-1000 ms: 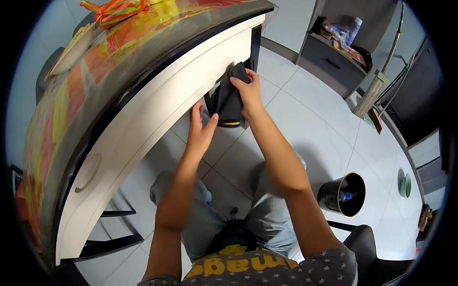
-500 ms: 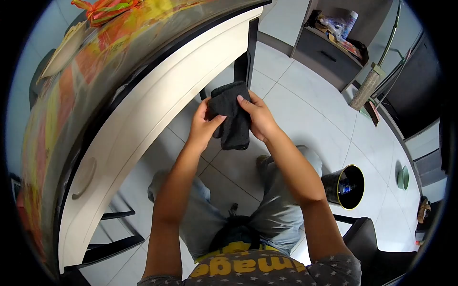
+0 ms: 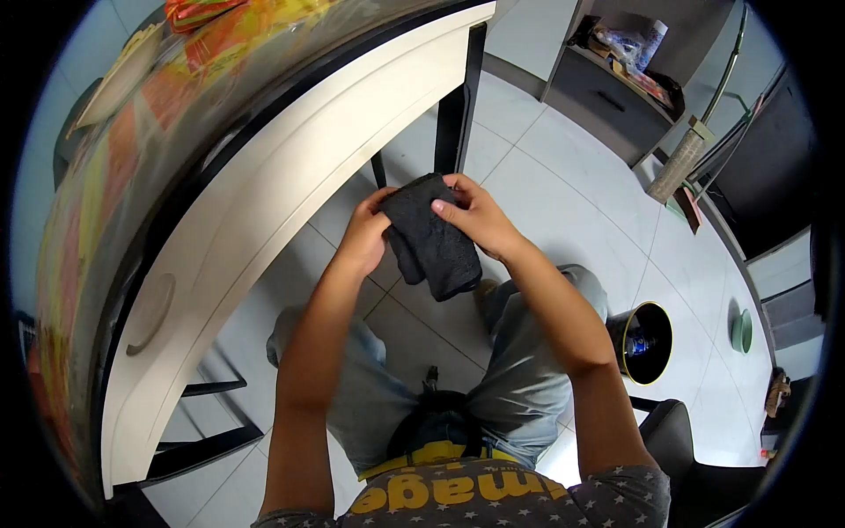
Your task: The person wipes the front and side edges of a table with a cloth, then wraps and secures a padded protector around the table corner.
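A folded black cloth, with a soft, fuzzy-looking surface, hangs between my two hands above the floor. My left hand grips its left edge, the thumb hidden at the fold. On the other side my right hand is closed on the upper right corner, thumb lying on the front face and fingers behind. The cloth's lower end droops free, tilted down to the right over the gap between my knees. To the left of the cloth runs the cream table side.
The table top has a colourful clear-covered cloth on it. A black bin with a yellow rim stands right of my knee. Beyond are a grey cabinet, a broom, a green bowl and a black chair.
The cloth has moved slightly down, and its lower end has swung right; it now looks wider and flatter. My left thumb has shifted from its front to the edge.
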Motion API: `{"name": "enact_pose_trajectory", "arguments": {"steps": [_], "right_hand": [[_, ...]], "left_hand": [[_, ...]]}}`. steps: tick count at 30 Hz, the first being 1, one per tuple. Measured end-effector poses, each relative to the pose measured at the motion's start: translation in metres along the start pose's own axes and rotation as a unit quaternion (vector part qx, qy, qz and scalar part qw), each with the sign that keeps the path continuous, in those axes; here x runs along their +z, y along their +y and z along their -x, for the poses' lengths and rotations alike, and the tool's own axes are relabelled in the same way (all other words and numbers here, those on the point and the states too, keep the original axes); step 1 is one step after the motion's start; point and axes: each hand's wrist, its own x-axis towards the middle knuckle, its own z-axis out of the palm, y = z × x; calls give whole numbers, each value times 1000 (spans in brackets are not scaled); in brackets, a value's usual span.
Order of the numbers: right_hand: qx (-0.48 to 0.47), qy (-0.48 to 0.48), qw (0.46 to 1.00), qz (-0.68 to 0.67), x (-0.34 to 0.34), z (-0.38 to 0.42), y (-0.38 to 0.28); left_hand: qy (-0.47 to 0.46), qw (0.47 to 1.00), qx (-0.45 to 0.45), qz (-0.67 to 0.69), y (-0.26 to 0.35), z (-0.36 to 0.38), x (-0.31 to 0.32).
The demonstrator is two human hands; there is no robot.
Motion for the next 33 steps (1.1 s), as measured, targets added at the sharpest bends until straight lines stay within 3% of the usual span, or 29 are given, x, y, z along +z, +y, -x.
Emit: {"name": "enact_pose_trajectory", "arguments": {"steps": [2, 5, 7, 8, 10, 13, 17, 19, 20, 21, 22, 23, 24, 26, 28, 30, 31, 33], "right_hand": [[15, -3, 1000, 1, 0, -1, 5], [143, -163, 976, 3, 1, 2, 7], [137, -166, 975, 56, 3, 3, 10], [131, -170, 971, 109, 4, 2, 11], [99, -160, 979, 78, 4, 2, 12], [105, -104, 986, 81, -7, -3, 6], [6, 74, 997, 18, -33, -8, -3], [-11, 139, 989, -40, -38, -11, -1], [-10, 140, 989, -38, -39, -11, 1], [-10, 162, 986, -45, -36, -11, 1], [-11, 183, 982, -52, -34, -12, 2], [-8, 189, 982, 3, -31, -11, 4], [-8, 189, 982, 4, -27, -10, 5], [15, 198, 977, -78, -22, -10, 6], [3, 185, 979, -86, -20, -9, 3], [94, 162, 978, -97, -17, -4, -3], [95, 161, 978, -96, -16, -4, -2], [91, 142, 967, -191, -12, -2, 0]], "left_hand": [[5, 1000, 7, 20, -5, -1, -3], [47, 991, 16, 123, -7, -4, -4], [-30, 984, 31, 175, -9, -11, -16], [-31, 984, 31, 174, -12, -12, -19], [41, 971, 16, 235, -9, -10, -17], [69, 965, -4, 254, -2, -5, -11], [81, 969, -43, 228, -25, -17, -41], [119, 968, -210, 72, -33, -16, -44], [119, 967, -211, 74, -42, -14, -42], [145, 979, -116, -81, -41, -7, -23], [167, 958, -16, -234, -42, -3, -13], [87, 920, 133, -359, -52, -7, -17], [88, 920, 133, -358, -46, -3, -7], [-60, 809, 289, -508, -27, 9, 23], [-85, 824, 269, -491, -29, 11, 26], [-88, 842, 260, -465, -31, 9, 26], [-86, 842, 260, -464, -32, 7, 24], [-54, 851, 289, -436, -36, 0, 17]]}}
